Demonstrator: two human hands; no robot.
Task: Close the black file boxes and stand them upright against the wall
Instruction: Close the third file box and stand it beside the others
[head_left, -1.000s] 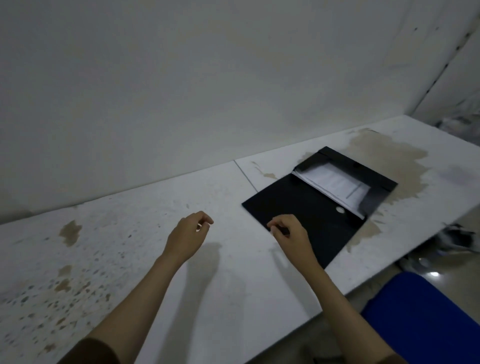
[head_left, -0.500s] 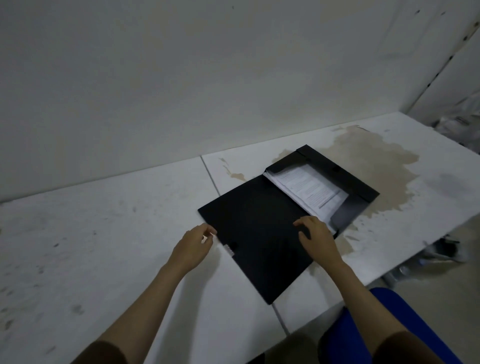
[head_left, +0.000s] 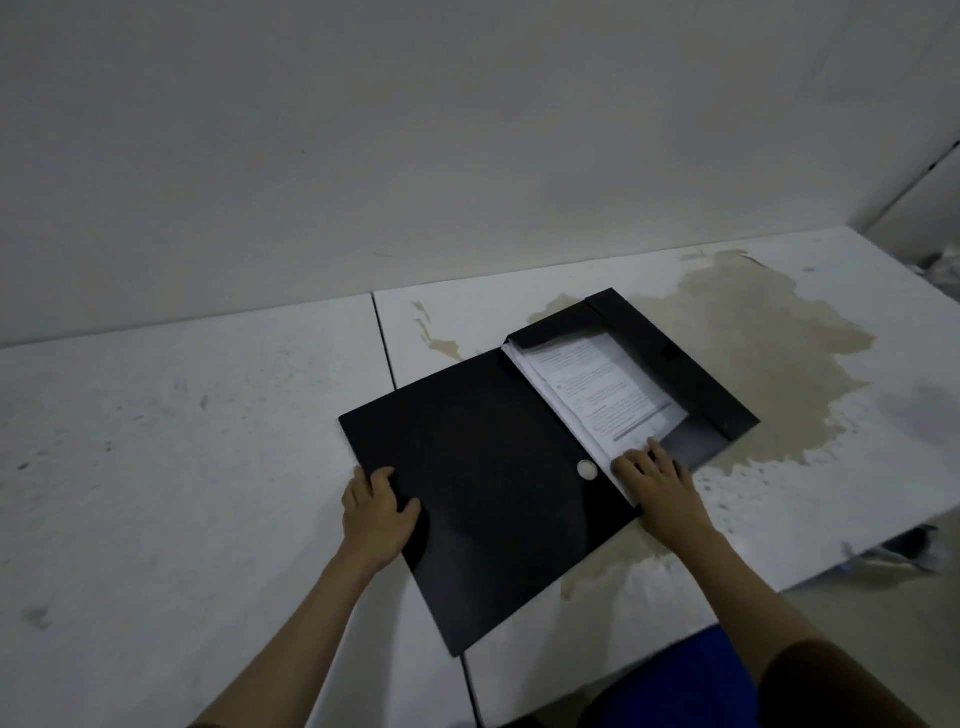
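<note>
A black file box (head_left: 478, 467) lies open and flat on the white table (head_left: 182, 441). Its lid is folded out toward me, with a white round snap (head_left: 587, 469) on it. A stack of printed papers (head_left: 597, 395) sits in the tray part at the right. My left hand (head_left: 376, 512) grips the lid's left edge, thumb on top. My right hand (head_left: 657, 483) rests flat, fingers spread, on the near corner of the papers and the tray.
A white wall (head_left: 467, 156) rises behind the table. A brown stain (head_left: 753, 343) spreads under and right of the box. A seam (head_left: 384, 343) splits the table top. Something blue (head_left: 675, 686) lies below the table's front edge.
My left hand has closed on the lid's left edge. My right hand has slid right onto the papers. The view has shifted, so the box sits nearer the middle.
</note>
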